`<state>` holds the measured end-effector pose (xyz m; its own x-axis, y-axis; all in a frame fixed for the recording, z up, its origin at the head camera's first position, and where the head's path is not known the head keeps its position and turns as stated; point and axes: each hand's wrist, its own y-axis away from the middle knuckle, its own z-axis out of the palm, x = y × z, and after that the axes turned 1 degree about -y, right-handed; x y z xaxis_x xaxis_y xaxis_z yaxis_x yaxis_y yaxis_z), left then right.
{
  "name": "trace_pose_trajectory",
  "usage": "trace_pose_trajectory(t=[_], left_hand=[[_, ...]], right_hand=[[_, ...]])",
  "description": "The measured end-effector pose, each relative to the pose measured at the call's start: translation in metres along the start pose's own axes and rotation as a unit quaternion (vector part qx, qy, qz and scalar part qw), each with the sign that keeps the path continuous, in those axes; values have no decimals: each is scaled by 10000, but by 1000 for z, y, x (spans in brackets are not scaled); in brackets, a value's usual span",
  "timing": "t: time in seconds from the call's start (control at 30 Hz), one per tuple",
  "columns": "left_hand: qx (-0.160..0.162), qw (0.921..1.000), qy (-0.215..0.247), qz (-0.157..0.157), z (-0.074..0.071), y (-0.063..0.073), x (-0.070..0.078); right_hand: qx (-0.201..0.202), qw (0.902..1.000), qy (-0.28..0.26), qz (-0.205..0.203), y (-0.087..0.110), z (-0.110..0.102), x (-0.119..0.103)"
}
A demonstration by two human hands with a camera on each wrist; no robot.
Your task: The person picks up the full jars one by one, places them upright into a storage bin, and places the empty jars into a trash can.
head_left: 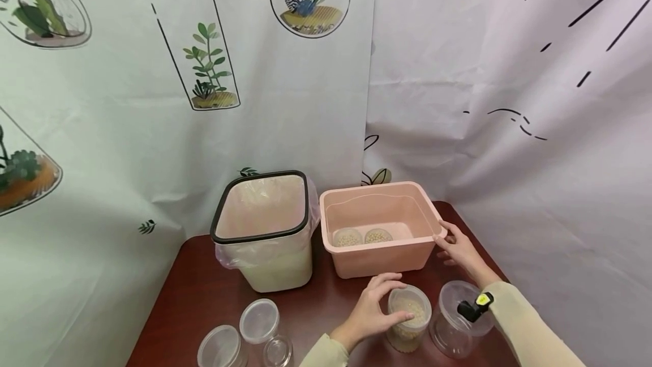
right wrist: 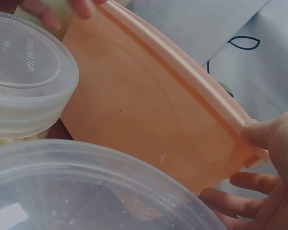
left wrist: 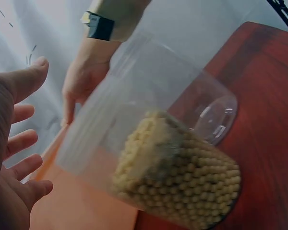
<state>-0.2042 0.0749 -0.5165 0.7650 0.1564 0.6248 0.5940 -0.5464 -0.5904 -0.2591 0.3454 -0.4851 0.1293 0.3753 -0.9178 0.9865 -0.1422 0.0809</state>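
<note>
My left hand (head_left: pixel 370 310) is beside a lidded clear jar of dried soybeans (head_left: pixel 404 340), fingers spread and loosely bent. In the left wrist view, a gap shows between those fingers and the jar. My right hand (head_left: pixel 460 251) grips the front right corner of a pink plastic bin (head_left: pixel 377 262). The right wrist view has the thumb (right wrist: pixel 261 133) on the bin's rim and the fingers beneath it. Inside the bin, two round containers of beans (head_left: pixel 378 235) sit side by side. A larger clear jar with a lid (head_left: pixel 450 341) stands under the right wrist, looking empty.
Left of the pink bin is a pale trash can (head_left: pixel 280 271) with a black rim and a plastic liner. Several clear containers (head_left: pixel 260 321) stand at the front left of the dark red table (head_left: pixel 178 293). A printed cloth (head_left: pixel 305 101) hangs close behind.
</note>
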Motion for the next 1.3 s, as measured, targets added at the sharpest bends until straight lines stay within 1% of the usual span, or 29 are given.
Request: trace_pose_trajectory(t=[0.1, 0.17, 0.23, 0.4, 0.47, 0.5, 0.63, 0.73, 0.87, 0.97, 1.1, 1.2, 1.3], left_hand=[[-11, 9999, -75, 90, 4, 5, 0], [40, 9998, -117, 181, 7, 8, -1], [67, 9998, -61, 174, 10, 10, -2], [-31, 9992, 367, -176, 15, 16, -3], [-41, 9990, 411, -177, 18, 18, -5], [-34, 9990, 421, -151, 20, 19, -6], [104, 9990, 417, 117, 28, 22, -12], [232, 9986, 254, 406, 34, 24, -17], [393, 9966, -192, 695, 42, 27, -21], [546, 9944, -485, 769, 47, 27, -22], [788, 9914, -711, 765, 51, 27, -20], [929, 9895, -803, 761, 53, 26, -18], [999, 9880, -844, 821, 53, 25, -17]], right_hand=[[26, 10000, -19, -38, 0, 0, 1], [33, 10000, -46, -58, -1, 0, 1], [26, 10000, -59, -63, -1, 0, 1], [13, 10000, -83, -31, -3, 0, 2], [-3, 10000, -82, -54, -4, 0, 2], [5, 9999, -97, -56, -4, 0, 2], [9, 9999, -74, -139, -4, -1, 3], [31, 9998, -51, -167, -4, 0, 4], [39, 9999, -34, -163, -4, 0, 6], [30, 9999, -66, -138, -3, -1, 5], [46, 9999, -50, -92, -2, -1, 4], [59, 9999, -49, -94, 0, -1, 4], [73, 9999, -68, -125, 1, 0, 4]])
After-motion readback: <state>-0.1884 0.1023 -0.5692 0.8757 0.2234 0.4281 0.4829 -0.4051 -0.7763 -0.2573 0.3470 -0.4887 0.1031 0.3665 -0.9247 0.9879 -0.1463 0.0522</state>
